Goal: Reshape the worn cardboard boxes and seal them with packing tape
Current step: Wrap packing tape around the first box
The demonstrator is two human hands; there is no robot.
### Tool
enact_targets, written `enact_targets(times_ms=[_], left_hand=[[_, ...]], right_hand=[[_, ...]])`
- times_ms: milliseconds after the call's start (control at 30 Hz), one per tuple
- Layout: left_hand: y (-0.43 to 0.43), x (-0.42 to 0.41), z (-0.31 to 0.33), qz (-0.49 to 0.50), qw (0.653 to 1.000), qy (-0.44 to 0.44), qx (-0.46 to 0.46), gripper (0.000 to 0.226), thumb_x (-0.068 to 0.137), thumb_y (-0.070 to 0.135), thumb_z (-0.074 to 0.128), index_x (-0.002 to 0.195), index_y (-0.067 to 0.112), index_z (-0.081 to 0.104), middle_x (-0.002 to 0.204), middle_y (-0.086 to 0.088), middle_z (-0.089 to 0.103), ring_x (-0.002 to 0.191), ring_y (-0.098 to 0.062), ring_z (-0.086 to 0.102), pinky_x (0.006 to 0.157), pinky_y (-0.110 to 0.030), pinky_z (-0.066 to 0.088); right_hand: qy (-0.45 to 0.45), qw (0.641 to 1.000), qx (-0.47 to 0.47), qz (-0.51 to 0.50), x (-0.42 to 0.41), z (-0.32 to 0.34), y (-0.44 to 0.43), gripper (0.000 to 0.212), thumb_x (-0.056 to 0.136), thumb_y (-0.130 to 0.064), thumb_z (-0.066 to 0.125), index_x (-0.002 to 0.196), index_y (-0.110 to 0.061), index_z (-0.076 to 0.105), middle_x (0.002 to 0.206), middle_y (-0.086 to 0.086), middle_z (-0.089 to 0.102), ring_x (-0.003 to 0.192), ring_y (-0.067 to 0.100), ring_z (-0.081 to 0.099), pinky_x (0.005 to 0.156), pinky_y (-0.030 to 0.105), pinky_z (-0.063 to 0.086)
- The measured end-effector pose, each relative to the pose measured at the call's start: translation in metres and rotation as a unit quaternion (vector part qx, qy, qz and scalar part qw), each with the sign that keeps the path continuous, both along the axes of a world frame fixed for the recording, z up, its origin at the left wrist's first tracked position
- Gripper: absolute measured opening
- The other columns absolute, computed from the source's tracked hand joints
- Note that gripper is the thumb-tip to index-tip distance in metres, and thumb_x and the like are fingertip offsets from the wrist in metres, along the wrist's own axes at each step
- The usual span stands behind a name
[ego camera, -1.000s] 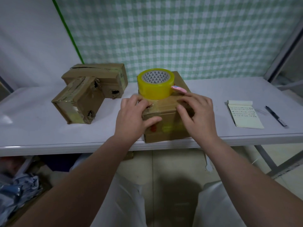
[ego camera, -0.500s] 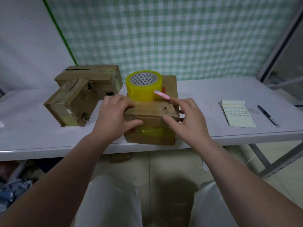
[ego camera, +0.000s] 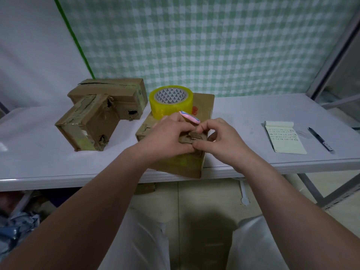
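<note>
1. Cardboard box (ego camera: 181,164), brown and worn, sits at the front edge of the white table (ego camera: 39,162), straight ahead of the person. Its near face carries a band of yellowish tape, and the near edge of its top is ragged.
2. The left hand (ego camera: 167,137) lies over that ragged edge with its fingers curled, gripping the torn cardboard near the middle of the edge.
3. The right hand (ego camera: 224,141) pinches the same torn piece between thumb and forefinger, and its other fingers curl loosely above the box's right corner. The two hands meet at the fingertips.
4. A yellow tape roll (ego camera: 171,103) lies flat on the far left part of the cardboard box top, core upward, just beyond the left knuckles.
5. A small pink item (ego camera: 190,117) with a blue stripe rests on the box top between the roll and the hands, partly hidden by the left fingers. I cannot tell what it is.
6. Two more boxes stand on the table to the left. The nearer box (ego camera: 87,127) is turned at an angle, with taped seams and torn corners. The farther box (ego camera: 116,94) sits right behind it, with a hole in its front face.
7. To the right, well apart from the hands, lies a notepad (ego camera: 284,139) covered in handwriting, with a black pen (ego camera: 320,138) just beside it.
8. A green-and-white checked cloth (ego camera: 214,45) hangs behind the table.
</note>
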State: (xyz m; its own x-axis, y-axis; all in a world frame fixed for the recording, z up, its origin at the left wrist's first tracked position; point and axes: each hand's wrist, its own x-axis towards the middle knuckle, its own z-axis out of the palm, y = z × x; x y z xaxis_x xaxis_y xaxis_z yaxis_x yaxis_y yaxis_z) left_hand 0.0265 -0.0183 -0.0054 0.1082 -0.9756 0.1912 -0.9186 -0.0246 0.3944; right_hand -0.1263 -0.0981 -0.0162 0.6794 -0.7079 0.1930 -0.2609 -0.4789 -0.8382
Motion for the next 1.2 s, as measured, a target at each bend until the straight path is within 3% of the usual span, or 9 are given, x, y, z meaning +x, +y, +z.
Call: enact_targets(times_ms=[167,267,400,533,633,767,867,1000,1200], left_hand=[[-0.003,0.003,0.007,-0.022,1.0,-0.007,0.017,0.036,0.071,0.04,0.078,0.102,0.027,0.066,0.098,0.004,0.041,0.096,-0.014,0.045,0.076,-0.025,0.039],[-0.003,0.004,0.01,-0.017,1.0,-0.023,-0.001,0.033,0.068,0.037,0.081,0.086,0.025,0.056,0.095,0.007,0.046,0.085,-0.003,0.043,0.063,-0.008,0.03],[-0.005,-0.002,0.01,-0.017,1.0,0.005,-0.023,0.034,0.064,0.028,0.086,0.079,0.011,0.06,0.072,0.011,0.047,0.064,0.001,0.042,0.054,-0.012,0.03],[-0.007,-0.002,0.015,-0.025,0.999,0.041,0.016,0.025,0.068,0.026,0.082,0.078,0.016,0.062,0.068,0.01,0.051,0.059,-0.001,0.044,0.054,-0.014,0.032],[-0.008,0.005,0.026,-0.039,0.993,0.083,0.074,0.008,0.081,0.017,0.068,0.084,0.025,0.065,0.073,0.01,0.056,0.066,-0.002,0.048,0.066,-0.022,0.04],[-0.013,0.0,0.034,-0.045,0.99,0.014,0.135,0.017,0.088,0.013,0.055,0.097,0.02,0.068,0.083,0.005,0.058,0.078,-0.011,0.049,0.066,-0.022,0.036],[-0.017,-0.002,0.031,-0.047,0.988,-0.018,0.144,0.012,0.088,0.014,0.054,0.082,0.018,0.062,0.085,-0.004,0.058,0.078,-0.016,0.048,0.062,-0.025,0.035],[-0.016,0.002,0.028,-0.031,0.99,0.047,0.127,0.012,0.087,0.013,0.057,0.089,0.017,0.068,0.079,0.006,0.056,0.074,-0.009,0.048,0.063,-0.022,0.036],[-0.013,0.003,0.027,-0.027,0.987,0.118,0.105,0.012,0.084,0.016,0.067,0.077,0.026,0.066,0.064,0.013,0.054,0.057,0.005,0.048,0.053,-0.009,0.033]], right_hand=[[-0.028,0.999,0.004,0.014,-0.003,-0.001,0.001,0.027,0.072,-0.011,0.08,0.073,-0.031,0.062,0.104,0.006,0.055,0.07,0.009,0.051,0.069,0.015,0.043],[-0.046,0.999,0.02,-0.019,-0.002,-0.005,-0.002,0.02,0.075,-0.015,0.078,0.072,-0.029,0.063,0.101,0.002,0.059,0.071,0.011,0.052,0.071,0.021,0.046],[-0.031,0.999,0.022,-0.03,0.003,-0.004,-0.006,0.011,0.078,-0.02,0.076,0.078,-0.025,0.066,0.099,0.001,0.058,0.067,0.009,0.05,0.068,0.025,0.044],[0.027,1.0,0.013,-0.005,0.005,0.0,-0.012,0.011,0.077,-0.019,0.076,0.072,-0.019,0.066,0.094,0.004,0.056,0.067,0.011,0.05,0.067,0.03,0.044],[0.038,0.999,0.012,0.012,0.001,0.006,-0.013,0.021,0.077,-0.018,0.077,0.067,-0.026,0.061,0.092,0.001,0.059,0.068,0.007,0.05,0.068,0.026,0.045],[0.044,0.998,-0.012,0.036,-0.005,0.013,-0.012,0.026,0.077,-0.011,0.076,0.068,-0.028,0.058,0.082,0.0,0.061,0.063,0.006,0.047,0.06,0.015,0.039],[0.022,0.999,-0.011,0.041,-0.006,0.015,-0.008,0.027,0.074,-0.005,0.077,0.077,-0.025,0.059,0.076,0.0,0.061,0.058,0.001,0.046,0.061,0.014,0.04],[-0.023,1.0,0.004,-0.012,-0.007,0.014,-0.004,0.042,0.07,-0.004,0.08,0.088,-0.032,0.055,0.069,-0.005,0.061,0.053,-0.001,0.047,0.056,0.009,0.04],[-0.081,0.994,0.061,-0.05,-0.007,0.014,0.001,0.05,0.069,0.002,0.079,0.09,-0.036,0.054,0.081,0.001,0.07,0.056,0.0,0.055,0.059,0.009,0.046]])
